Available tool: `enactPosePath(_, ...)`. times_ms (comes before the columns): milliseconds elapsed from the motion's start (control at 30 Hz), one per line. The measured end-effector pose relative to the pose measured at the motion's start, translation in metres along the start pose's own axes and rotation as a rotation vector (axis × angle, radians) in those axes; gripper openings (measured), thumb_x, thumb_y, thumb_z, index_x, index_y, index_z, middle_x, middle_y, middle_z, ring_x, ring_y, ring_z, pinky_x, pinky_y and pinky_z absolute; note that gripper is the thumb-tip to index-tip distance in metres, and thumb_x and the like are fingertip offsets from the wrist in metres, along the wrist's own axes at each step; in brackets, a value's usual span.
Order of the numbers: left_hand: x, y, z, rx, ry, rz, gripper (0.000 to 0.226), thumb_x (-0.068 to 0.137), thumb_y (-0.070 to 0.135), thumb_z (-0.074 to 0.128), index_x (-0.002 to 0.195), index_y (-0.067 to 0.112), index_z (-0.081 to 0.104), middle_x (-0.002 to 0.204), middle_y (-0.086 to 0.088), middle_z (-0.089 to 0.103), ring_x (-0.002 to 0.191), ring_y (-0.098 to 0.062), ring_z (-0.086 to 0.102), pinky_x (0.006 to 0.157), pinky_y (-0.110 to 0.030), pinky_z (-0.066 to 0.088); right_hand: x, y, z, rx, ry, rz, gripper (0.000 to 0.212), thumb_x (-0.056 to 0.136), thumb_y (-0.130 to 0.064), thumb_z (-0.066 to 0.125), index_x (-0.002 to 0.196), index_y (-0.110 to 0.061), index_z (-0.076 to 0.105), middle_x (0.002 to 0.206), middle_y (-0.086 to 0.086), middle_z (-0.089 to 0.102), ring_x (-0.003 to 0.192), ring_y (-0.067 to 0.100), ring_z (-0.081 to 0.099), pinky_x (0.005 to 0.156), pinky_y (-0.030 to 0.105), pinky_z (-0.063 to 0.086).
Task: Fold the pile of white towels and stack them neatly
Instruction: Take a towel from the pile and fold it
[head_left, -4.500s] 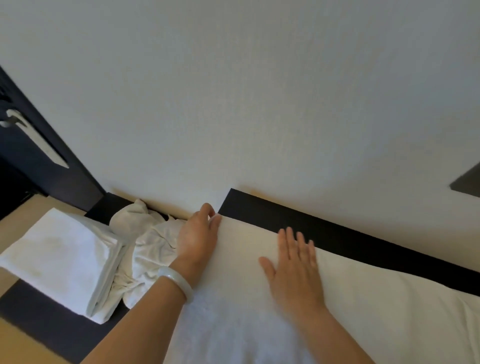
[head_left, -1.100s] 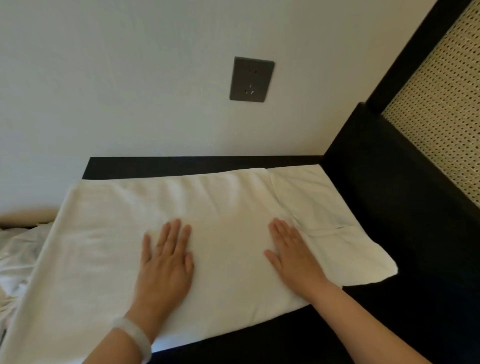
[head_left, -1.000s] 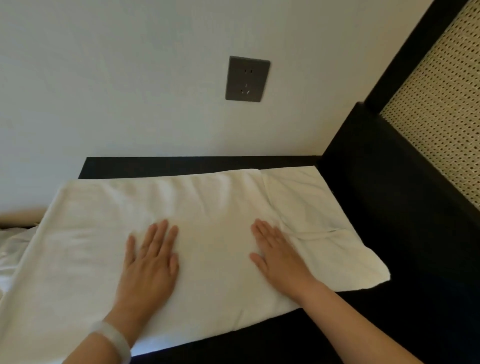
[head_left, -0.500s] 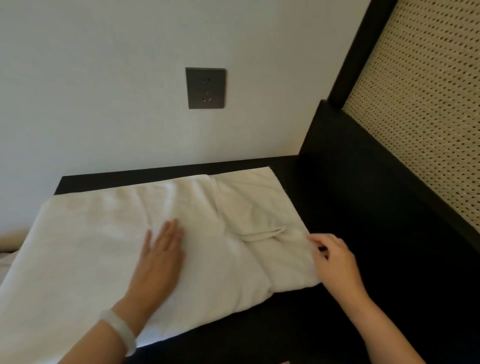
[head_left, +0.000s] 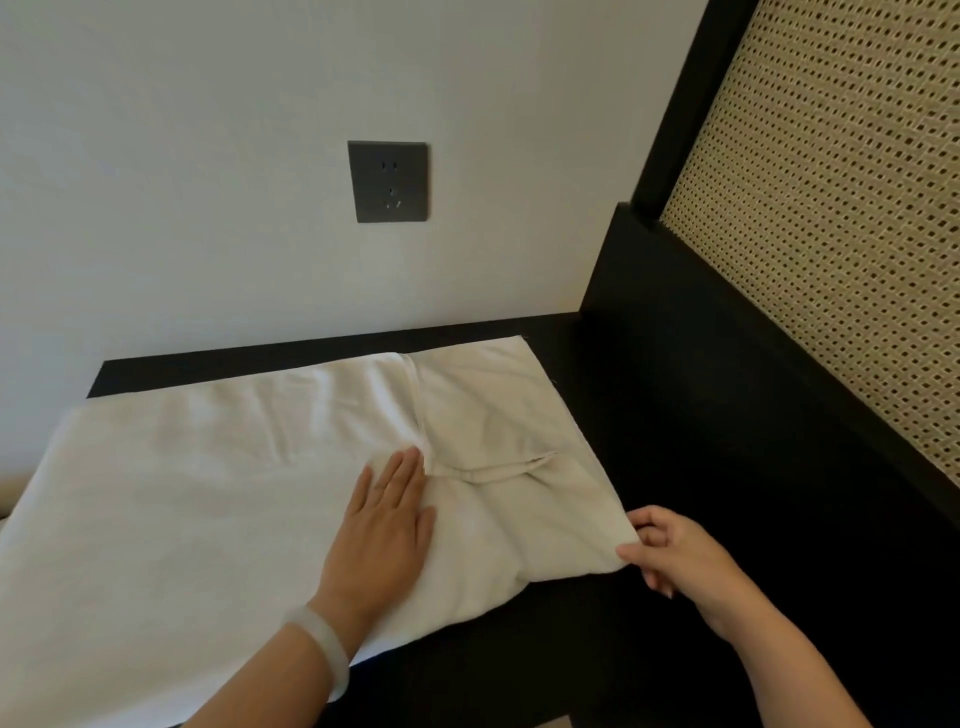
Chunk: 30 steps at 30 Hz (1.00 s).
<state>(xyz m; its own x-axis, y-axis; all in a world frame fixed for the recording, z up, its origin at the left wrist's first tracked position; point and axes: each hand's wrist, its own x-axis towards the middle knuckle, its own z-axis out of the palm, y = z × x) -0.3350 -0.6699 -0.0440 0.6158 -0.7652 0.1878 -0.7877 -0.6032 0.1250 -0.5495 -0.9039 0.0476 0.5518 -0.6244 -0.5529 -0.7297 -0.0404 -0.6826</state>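
A: Towel first. Where is it?
B: Large white terry towel (head_left: 208, 493), laid flat and lengthwise on the black tabletop (head_left: 675, 415). The far edge is close to the wall and the left end runs out of view. The right end is creased, with a folded hem strip across it. Can't tell the layer count.

A: Left hand relative to it?
B: The left hand (head_left: 382, 525) is on top of the towel, palm down, fingers straight and together, pressing the cloth. It sits right of the towel's middle, with the fingertips at the seam where the smooth part meets the creased end. It grasps nothing.

A: Right hand?
B: The right hand (head_left: 670, 551) is over the tabletop, just off the towel's near right corner. Thumb and curled fingers pinch that corner. Can't tell whether the corner is raised off the top.

A: Are the hands touching?
B: No, they're apart. The creased end of the towel lies between them.

A: Surroundings, quick.
B: Pale translucent bangle (head_left: 324, 644) on the left wrist, over the towel's near edge. Dark grey square wall socket (head_left: 388, 181) on the white wall (head_left: 208, 156), above the towel. Woven cane panel (head_left: 831, 234) in a black frame (head_left: 675, 104) at right, beside the tabletop.
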Motion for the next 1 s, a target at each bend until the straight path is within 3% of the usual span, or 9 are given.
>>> enactPosePath(133, -0.001, -0.001, 0.003, -0.009, 0.009, -0.01, 0.059, 0.1, 0.039, 0.025, 0.145, 0.008, 0.046, 0.155, -0.006, 0.038, 0.145, -0.018, 0.032, 0.117, -0.04, 0.013, 0.004, -0.005, 0.001, -0.07, 0.001, -0.029, 0.021, 0.091, -0.017, 0.07, 0.105, -0.028, 0.06, 0.071, -0.001, 0.071, 0.053, 0.009, 0.056, 0.05, 0.021, 0.045)
enactPosePath(233, -0.001, -0.002, 0.003, -0.018, 0.02, -0.001, 0.058, 0.1, 0.038, 0.025, 0.145, 0.008, 0.046, 0.155, -0.005, 0.038, 0.145, -0.017, 0.032, 0.118, -0.039, 0.013, 0.005, -0.01, -0.001, -0.075, 0.098, -0.079, 0.013, 0.091, -0.015, 0.07, 0.102, -0.02, 0.066, 0.075, 0.001, 0.073, 0.057, 0.01, 0.057, 0.053, 0.023, 0.047)
enactPosePath(333, -0.001, -0.001, 0.001, -0.026, 0.04, 0.005, 0.058, 0.099, 0.037, 0.028, 0.147, 0.009, 0.043, 0.155, -0.005, 0.039, 0.145, -0.016, 0.031, 0.118, -0.038, 0.011, 0.007, -0.013, -0.023, -0.045, 0.164, -0.061, 0.017, 0.089, -0.016, 0.072, 0.102, -0.021, 0.062, 0.07, 0.005, 0.07, 0.059, 0.015, 0.057, 0.055, 0.027, 0.047)
enactPosePath(467, 0.0, -0.001, 0.0, -0.035, 0.034, 0.008, 0.057, 0.099, 0.037, 0.028, 0.148, 0.011, 0.041, 0.155, -0.005, 0.039, 0.145, -0.016, 0.031, 0.118, -0.039, 0.013, 0.012, -0.008, -0.022, -0.225, 0.062, 0.05, 0.01, 0.091, -0.019, 0.069, 0.1, -0.018, 0.065, 0.082, 0.007, 0.072, 0.067, 0.016, 0.061, 0.062, 0.028, 0.048)
enactPosePath(600, -0.001, -0.001, 0.001, -0.03, 0.022, 0.0, 0.058, 0.099, 0.037, 0.027, 0.149, 0.01, 0.04, 0.156, -0.005, 0.037, 0.145, -0.018, 0.031, 0.117, -0.041, 0.015, 0.012, 0.002, -0.021, -0.208, 0.01, 0.031, 0.01, 0.093, -0.019, 0.067, 0.102, -0.017, 0.062, 0.063, 0.002, 0.066, 0.049, 0.012, 0.052, 0.052, 0.025, 0.045)
enactPosePath(667, -0.001, -0.001, 0.002, -0.03, 0.027, 0.006, 0.058, 0.099, 0.037, 0.027, 0.149, 0.01, 0.039, 0.156, -0.005, 0.037, 0.146, -0.017, 0.03, 0.117, -0.041, 0.015, 0.011, 0.006, -0.028, -0.209, 0.007, 0.035, 0.013, 0.094, -0.018, 0.066, 0.104, -0.016, 0.059, 0.06, 0.003, 0.065, 0.049, 0.014, 0.054, 0.052, 0.027, 0.046)
enactPosePath(800, -0.003, 0.004, 0.001, -0.031, 0.017, 0.016, 0.058, 0.099, 0.037, 0.028, 0.149, 0.009, 0.039, 0.156, -0.006, 0.037, 0.145, -0.019, 0.031, 0.116, -0.042, 0.015, 0.013, 0.009, -0.026, -0.255, 0.041, 0.035, 0.014, 0.093, -0.018, 0.068, 0.102, -0.015, 0.059, 0.066, 0.008, 0.07, 0.056, 0.016, 0.06, 0.057, 0.029, 0.05)
enactPosePath(900, -0.003, 0.004, 0.001, -0.022, -0.002, 0.011, 0.058, 0.099, 0.036, 0.028, 0.149, 0.01, 0.039, 0.156, -0.006, 0.037, 0.146, -0.02, 0.031, 0.116, -0.043, 0.016, 0.015, -0.004, -0.021, -0.288, 0.039, -0.019, 0.006, 0.095, -0.023, 0.065, 0.095, -0.018, 0.067, 0.081, 0.001, 0.074, 0.077, 0.014, 0.069, 0.074, 0.031, 0.056)
enactPosePath(1000, -0.003, 0.005, -0.002, -0.017, -0.022, 0.003, 0.058, 0.098, 0.035, 0.028, 0.149, 0.011, 0.04, 0.156, -0.005, 0.037, 0.146, -0.019, 0.031, 0.117, -0.043, 0.016, 0.028, -0.028, -0.015, -0.208, 0.137, -0.097, 0.021, 0.101, -0.018, 0.051, 0.092, -0.019, 0.07, 0.089, 0.0, 0.071, 0.087, 0.014, 0.067, 0.076, 0.029, 0.053)
